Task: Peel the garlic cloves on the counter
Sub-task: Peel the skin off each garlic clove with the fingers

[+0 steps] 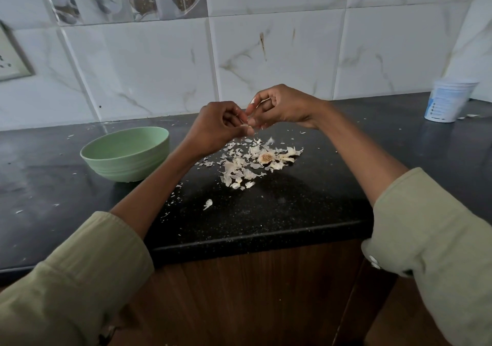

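Note:
Both hands are raised above the black counter [266, 212], fingertips meeting. My left hand [217, 127] has its fingers curled round a small garlic clove [246, 127], mostly hidden between the fingers. My right hand [282, 106] pinches the clove's papery skin at that same spot, with a white flake stuck on its forefinger. Below the hands lies a heap of garlic peels [253, 163] with a dried garlic root base [265, 158] in it. No loose unpeeled cloves are plainly visible on the counter.
A pale green bowl [125, 154] stands left of the peels, its inside hidden from here. A white plastic cup [450, 100] stands at the far right near the tiled wall. Stray peel flakes dot the counter. The counter's front edge runs just below the peels.

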